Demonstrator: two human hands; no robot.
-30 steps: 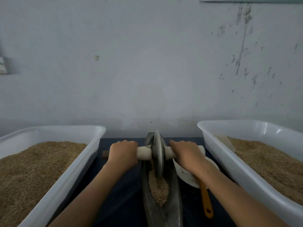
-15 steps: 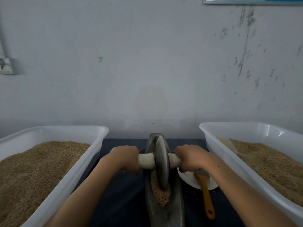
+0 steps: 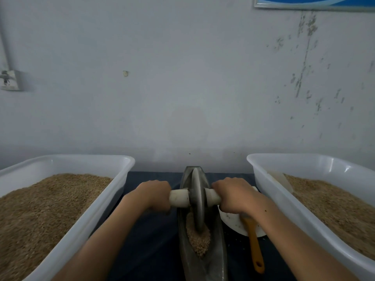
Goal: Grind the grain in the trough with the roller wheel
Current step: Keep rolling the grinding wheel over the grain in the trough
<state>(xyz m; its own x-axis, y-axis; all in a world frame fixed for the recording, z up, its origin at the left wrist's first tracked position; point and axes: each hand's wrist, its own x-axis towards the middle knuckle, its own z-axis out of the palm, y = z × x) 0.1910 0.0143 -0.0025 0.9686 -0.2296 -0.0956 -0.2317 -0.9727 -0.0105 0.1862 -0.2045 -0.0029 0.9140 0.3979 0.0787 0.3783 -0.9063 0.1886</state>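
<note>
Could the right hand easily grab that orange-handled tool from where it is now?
Probably yes: the orange-handled tool lies just below the right hand with nothing over it, but that hand must first release the roller handle.

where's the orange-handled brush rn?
Head view, lower right of centre: the orange-handled brush lies right of the dark metal trough, its head end on the white plate under the right hand, left of the right white plastic tub.

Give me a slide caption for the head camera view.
Both hands, left and right, grip the roller wheel over grain in the trough.
</note>
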